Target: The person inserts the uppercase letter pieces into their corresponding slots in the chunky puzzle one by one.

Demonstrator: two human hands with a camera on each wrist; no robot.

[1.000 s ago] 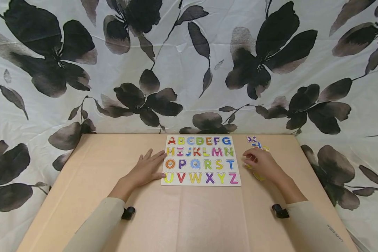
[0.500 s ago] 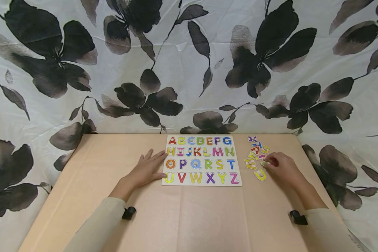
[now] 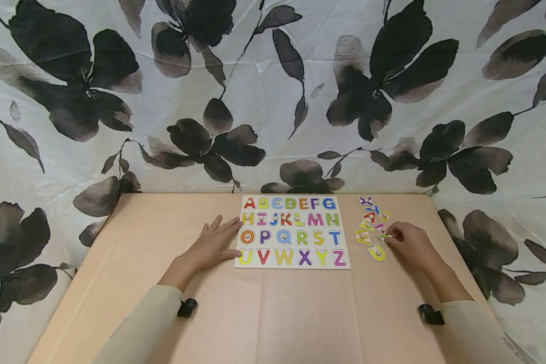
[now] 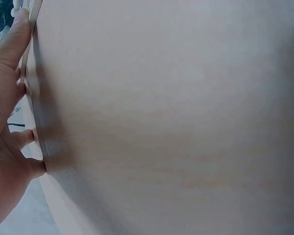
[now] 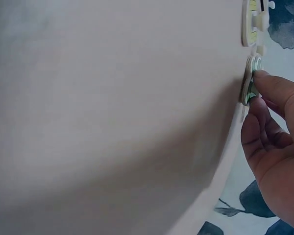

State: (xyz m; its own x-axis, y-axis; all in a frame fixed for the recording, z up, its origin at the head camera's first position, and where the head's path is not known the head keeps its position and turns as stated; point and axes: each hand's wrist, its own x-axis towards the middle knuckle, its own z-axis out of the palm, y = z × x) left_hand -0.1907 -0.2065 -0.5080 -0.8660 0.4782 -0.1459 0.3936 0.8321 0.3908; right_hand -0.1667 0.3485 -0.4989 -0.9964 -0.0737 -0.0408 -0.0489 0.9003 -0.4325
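On the table lies a white alphabet puzzle board (image 3: 291, 266) with coloured letters in several rows. My left hand (image 3: 213, 241) rests on its left edge, fingers spread and fairly straight; in the left wrist view the thumb (image 4: 14, 41) lies along that edge. Beyond the board's right side, my right hand (image 3: 409, 244) pinches a small green letter piece (image 5: 250, 89) between thumb and fingertips. That piece sits at the right side of a loose group of letters; which letter it is I cannot tell.
Around the pinched piece lie a yellow U (image 3: 376, 253), a red A (image 3: 369, 218), a purple X (image 3: 365, 201) and several other letters, some overlapping. A knobbed yellow piece (image 5: 250, 24) shows in the right wrist view. The table (image 3: 300, 318) ends at a floral cloth (image 3: 291, 116).
My right hand has moved right from above the letter group to its right side, uncovering several letters, and holds the green letter piece. The left hand stays on the board.
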